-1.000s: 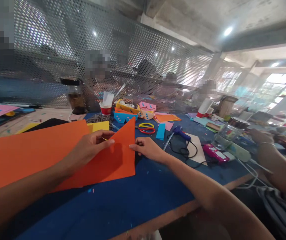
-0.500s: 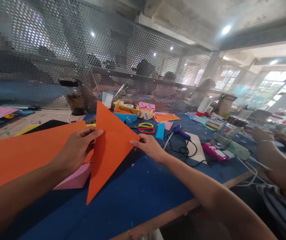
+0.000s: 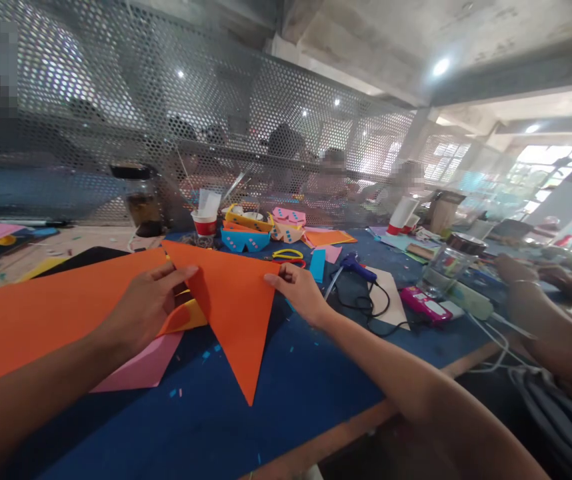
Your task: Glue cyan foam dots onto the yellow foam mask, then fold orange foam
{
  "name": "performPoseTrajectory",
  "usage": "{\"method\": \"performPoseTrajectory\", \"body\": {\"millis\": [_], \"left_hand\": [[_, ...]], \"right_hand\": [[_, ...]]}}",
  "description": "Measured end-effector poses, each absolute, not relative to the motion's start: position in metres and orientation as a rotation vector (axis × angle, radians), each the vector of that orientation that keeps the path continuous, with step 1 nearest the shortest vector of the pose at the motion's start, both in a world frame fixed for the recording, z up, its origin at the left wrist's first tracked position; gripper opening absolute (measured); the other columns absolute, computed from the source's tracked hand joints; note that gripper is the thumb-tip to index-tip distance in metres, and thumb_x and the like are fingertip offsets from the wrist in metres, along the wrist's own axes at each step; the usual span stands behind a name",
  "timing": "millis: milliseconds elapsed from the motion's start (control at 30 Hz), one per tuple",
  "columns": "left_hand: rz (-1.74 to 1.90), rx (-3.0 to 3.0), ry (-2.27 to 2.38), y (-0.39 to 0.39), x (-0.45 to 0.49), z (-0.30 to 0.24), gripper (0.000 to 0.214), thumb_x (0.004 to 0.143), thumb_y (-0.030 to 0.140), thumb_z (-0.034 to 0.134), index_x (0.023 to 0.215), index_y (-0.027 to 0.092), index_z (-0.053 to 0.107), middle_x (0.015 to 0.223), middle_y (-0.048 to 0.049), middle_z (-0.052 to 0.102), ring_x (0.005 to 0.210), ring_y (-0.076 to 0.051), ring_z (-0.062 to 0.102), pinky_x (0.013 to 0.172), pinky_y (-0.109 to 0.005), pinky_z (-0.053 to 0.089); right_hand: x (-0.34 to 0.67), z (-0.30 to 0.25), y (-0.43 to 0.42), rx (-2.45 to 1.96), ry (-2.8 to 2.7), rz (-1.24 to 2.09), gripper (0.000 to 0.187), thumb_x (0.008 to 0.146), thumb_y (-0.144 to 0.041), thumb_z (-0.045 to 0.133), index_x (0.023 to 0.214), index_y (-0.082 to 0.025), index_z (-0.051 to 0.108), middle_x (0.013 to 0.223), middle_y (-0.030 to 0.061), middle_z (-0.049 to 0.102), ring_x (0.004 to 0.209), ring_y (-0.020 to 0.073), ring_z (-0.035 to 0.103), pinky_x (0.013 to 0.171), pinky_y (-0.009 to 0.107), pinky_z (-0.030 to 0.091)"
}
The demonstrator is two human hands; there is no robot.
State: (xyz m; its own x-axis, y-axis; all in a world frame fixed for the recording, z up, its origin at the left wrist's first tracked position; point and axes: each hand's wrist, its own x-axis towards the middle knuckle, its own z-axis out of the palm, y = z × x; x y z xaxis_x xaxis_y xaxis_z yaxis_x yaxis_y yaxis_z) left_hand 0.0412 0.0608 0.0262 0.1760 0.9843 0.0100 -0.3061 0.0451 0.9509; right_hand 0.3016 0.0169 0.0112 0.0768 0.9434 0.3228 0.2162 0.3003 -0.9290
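Observation:
An orange paper triangle (image 3: 239, 307) hangs above the blue table, one corner pointing down toward me. My left hand (image 3: 149, 303) pinches its left edge between thumb and fingers. At its upper right corner, my right hand (image 3: 301, 290) grips it the same way. Under my left forearm lies a large orange sheet (image 3: 56, 293), with a pink sheet (image 3: 139, 367) and a yellow-orange piece (image 3: 189, 317) beside my left hand. Behind my right hand, scissors (image 3: 289, 255) with yellow and red handles are partly hidden.
Decorated paper pieces, one of them blue (image 3: 246, 240), stand at the back near a red-and-white cup (image 3: 205, 223). To the right are a glue gun (image 3: 360, 267) with its cord, a pink device (image 3: 426, 303) and a glass jar (image 3: 449, 267). A co-worker's arm (image 3: 541, 313) rests farther right.
The orange triangle has turned between my hands: its lower corner swung right and its top corner tipped left and down. The red-and-white cup behind it is now uncovered.

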Motion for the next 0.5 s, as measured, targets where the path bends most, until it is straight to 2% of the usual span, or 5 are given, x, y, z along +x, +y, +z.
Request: {"method": "performPoseTrajectory", "body": {"millis": [133,233,500], "left_hand": [[1.149,1.035,0.928,0.065,0.039,0.023,0.040,0.063,0.037,0.096,0.093,0.019,0.077,0.101,-0.0063,0.082,0.083,-0.022,0.076,0.069,-0.030,0.064],[1.148,1.049,0.940,0.065,0.039,0.019,0.037,0.065,0.037,0.095,0.090,0.018,0.077,0.098,-0.0068,0.082,0.081,-0.022,0.076,0.070,-0.031,0.064],[1.105,1.038,0.969,0.068,0.035,0.014,0.036,0.067,0.039,0.095,0.091,0.021,0.075,0.089,-0.0030,0.079,0.074,-0.020,0.074,0.067,-0.032,0.062]], "right_hand": [[0.301,0.012,0.017,-1.176,-1.403,0.734,0.045,0.082,-0.060,0.076,0.073,-0.021,0.058,0.068,-0.0045,0.049,0.065,0.0125,0.043,0.059,0.026,0.031],[0.303,0.010,0.019,-1.177,-1.395,0.711,0.043,0.085,-0.061,0.072,0.082,-0.019,0.065,0.074,-0.0020,0.057,0.069,0.0142,0.049,0.063,0.027,0.037],[0.304,0.008,0.021,-1.174,-1.402,0.690,0.035,0.089,-0.055,0.067,0.091,-0.020,0.073,0.087,0.0027,0.070,0.084,0.0195,0.062,0.076,0.030,0.048]]}}
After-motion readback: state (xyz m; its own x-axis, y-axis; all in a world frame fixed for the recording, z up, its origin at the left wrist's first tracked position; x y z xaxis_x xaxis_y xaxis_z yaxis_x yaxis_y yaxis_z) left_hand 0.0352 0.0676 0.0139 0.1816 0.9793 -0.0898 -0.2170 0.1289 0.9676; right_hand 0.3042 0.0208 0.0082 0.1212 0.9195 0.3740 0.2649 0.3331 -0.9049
